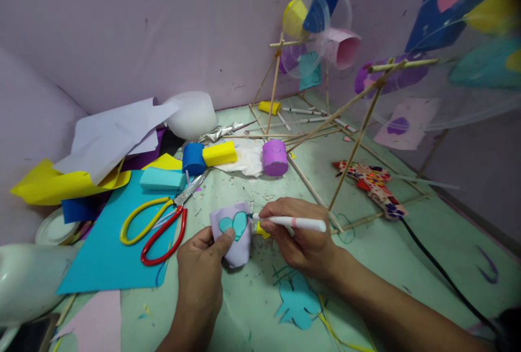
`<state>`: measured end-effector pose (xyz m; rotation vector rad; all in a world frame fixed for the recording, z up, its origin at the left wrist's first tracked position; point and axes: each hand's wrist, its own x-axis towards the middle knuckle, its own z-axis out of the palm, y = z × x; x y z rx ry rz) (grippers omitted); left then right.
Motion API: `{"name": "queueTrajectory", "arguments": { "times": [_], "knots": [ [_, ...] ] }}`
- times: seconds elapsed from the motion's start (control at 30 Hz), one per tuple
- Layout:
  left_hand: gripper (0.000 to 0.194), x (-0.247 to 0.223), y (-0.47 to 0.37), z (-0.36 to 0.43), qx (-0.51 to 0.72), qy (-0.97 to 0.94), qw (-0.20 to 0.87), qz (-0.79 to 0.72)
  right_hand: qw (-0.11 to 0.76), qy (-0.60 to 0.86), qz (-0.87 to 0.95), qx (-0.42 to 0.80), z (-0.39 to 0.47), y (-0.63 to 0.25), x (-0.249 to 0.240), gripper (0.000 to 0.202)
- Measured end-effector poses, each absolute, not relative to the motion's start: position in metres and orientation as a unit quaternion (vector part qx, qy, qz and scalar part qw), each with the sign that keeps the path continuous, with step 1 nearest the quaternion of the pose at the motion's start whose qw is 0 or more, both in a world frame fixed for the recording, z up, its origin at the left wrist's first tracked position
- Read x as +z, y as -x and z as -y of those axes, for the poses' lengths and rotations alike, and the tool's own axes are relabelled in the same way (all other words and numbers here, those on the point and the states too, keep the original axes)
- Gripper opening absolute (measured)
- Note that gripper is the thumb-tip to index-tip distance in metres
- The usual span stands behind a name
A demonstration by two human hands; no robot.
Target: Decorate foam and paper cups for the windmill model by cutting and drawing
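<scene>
A small pale lilac paper piece [237, 254] with a teal heart [239, 224] on it is in my left hand [203, 265], the thumb lying over the heart. My right hand [303, 235] is closed round a white marker [301, 223], whose dark tip is at the heart's upper right edge. Teal paper cut-outs [299, 300] lie on the table below my right hand. To the left, scissors [165, 227] with one yellow and one red handle rest partly on a blue sheet [109, 243].
Blue [194, 158], yellow [220, 153] and purple [275, 157] paper pieces stand behind my hands. A stick frame [358, 143] with paper-decorated wheels rises at the right. A patterned glue gun [374, 183] with a black cord lies there. Paper sheets [109, 129] are piled left.
</scene>
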<state>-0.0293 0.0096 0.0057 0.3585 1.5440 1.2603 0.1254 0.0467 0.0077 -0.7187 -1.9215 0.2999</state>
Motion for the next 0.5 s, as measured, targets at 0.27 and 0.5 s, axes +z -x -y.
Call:
{"name": "queueTrajectory", "arguments": {
  "times": [0.27,0.5],
  "knots": [
    [0.031,0.0071,0.0288,-0.0080,0.527,-0.148,0.524,-0.653,0.499,0.302,0.801,0.134,-0.0443,-0.1253,0.0087,0.009],
    [0.031,0.0113,0.0280,-0.0091,0.521,-0.146,0.520,-0.660,0.541,0.295,0.776,0.135,-0.0464,-0.1256,0.0068,0.011]
  ]
}}
